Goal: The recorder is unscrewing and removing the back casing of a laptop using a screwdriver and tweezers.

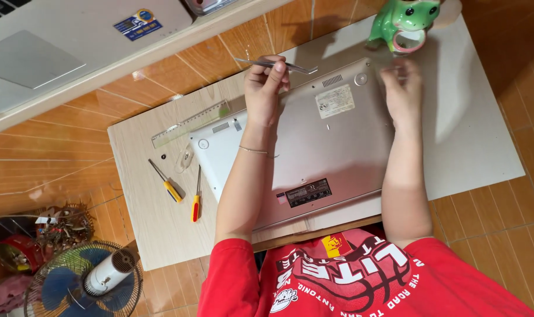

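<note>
A clear ruler (190, 123) and two screwdrivers (182, 194) lie at left on the pale wooden board (143, 235). At centre, an upturned silver laptop (331, 152) slants toward the upper right. The left hand (266, 88) pinches metal tweezers (276, 64); the right hand (402, 91) presses curled fingers to its far corner beside a glossy green frog (405, 23).

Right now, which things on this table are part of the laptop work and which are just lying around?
In use:
upturned laptop
tweezers in the left hand
right hand on the laptop's far edge
two screwdrivers

Lying about:
clear ruler
green frog ornament
second laptop
fan
</note>
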